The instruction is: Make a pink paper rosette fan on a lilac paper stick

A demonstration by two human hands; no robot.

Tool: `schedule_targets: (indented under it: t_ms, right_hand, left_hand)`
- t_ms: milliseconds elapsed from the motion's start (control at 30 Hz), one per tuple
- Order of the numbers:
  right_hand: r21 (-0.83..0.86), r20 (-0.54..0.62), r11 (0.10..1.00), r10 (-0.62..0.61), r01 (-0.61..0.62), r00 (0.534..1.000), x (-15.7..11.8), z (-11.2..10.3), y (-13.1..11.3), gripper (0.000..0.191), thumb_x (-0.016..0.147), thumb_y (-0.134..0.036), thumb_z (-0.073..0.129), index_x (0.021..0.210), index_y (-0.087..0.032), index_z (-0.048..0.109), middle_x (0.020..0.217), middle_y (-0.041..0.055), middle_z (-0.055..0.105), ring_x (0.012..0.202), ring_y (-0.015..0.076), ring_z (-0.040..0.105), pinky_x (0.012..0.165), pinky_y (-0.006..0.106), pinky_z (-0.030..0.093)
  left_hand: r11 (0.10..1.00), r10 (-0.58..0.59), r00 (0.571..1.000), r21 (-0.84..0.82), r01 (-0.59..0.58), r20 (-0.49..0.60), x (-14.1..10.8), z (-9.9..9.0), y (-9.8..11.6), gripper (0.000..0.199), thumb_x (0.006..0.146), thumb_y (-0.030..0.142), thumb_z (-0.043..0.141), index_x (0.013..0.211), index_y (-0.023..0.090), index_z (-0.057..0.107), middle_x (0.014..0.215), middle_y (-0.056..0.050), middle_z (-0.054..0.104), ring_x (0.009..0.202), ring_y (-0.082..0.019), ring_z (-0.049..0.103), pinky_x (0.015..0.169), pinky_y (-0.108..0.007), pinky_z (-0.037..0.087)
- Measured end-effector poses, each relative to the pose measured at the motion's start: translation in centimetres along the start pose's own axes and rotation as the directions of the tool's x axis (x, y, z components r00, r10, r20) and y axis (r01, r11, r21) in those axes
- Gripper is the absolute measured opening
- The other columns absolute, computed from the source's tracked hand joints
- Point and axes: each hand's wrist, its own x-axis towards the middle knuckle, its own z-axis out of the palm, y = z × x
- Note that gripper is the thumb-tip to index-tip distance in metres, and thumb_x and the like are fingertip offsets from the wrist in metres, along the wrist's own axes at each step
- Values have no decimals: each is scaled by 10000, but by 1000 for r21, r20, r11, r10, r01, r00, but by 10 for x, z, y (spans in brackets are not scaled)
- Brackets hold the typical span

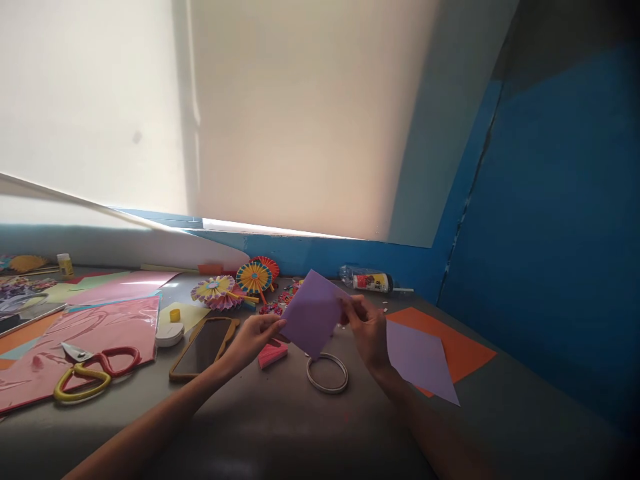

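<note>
My left hand (260,335) and right hand (369,330) pinch the purple square (313,312), flat, no pleats showing; pleated rosettes (255,277) sit at eleven o'clock.

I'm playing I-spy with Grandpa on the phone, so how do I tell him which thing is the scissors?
Start at the gray table and find the shiny pink packet on its left side. The scissors lie mostly on the packet, near its front edge. Nothing beside them has two finger loops, one yellow and one red.
</note>
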Motion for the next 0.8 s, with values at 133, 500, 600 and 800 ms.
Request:
schedule_targets:
  t_ms: [133,500,600,800]
  right_hand:
    - [-237,156,899,-339,369,928,-5,6,-6,354,852,-255,652,1202,-267,598,1280,94,569,1229,285,484,1045,493,354]
    - [-350,491,570,-564,743,664,-27,30,-14,304,913,-52,421,1064,-208,634,916,19,703,1004,179,611,1139,512,142]
    - [-407,472,580,-527,705,706,-21,24,-15,332,908,-35,394,1026,-217,646,894,16,701,985,175,614,1123,472,181]
    - [-485,270,694,-460,532,846,10,-15,1,378,901,-33,354,1028,-216,660,933,52,698,1024,227,606,1088,532,173]
  left_hand:
    - [957,113,986,281,-73,-126,-3,-3,0,290,930,352,452,889,174,677,713,-46,693,663,-180,660,604,-229,468]
    - [740,291,954,616,-269,66,-12,4,16,296,867,115,519,1104,262,619,973,-44,728,908,-234,678,738,-261,461]
    - [704,299,952,659,-265,63,-9,-1,15,366,848,64,491,1136,257,607,1011,-54,725,906,-238,681,732,-267,464]
    - [663,307,952,720,-205,-12,-6,-17,13,412,810,17,467,1118,240,626,943,-55,736,833,-226,692,635,-237,427]
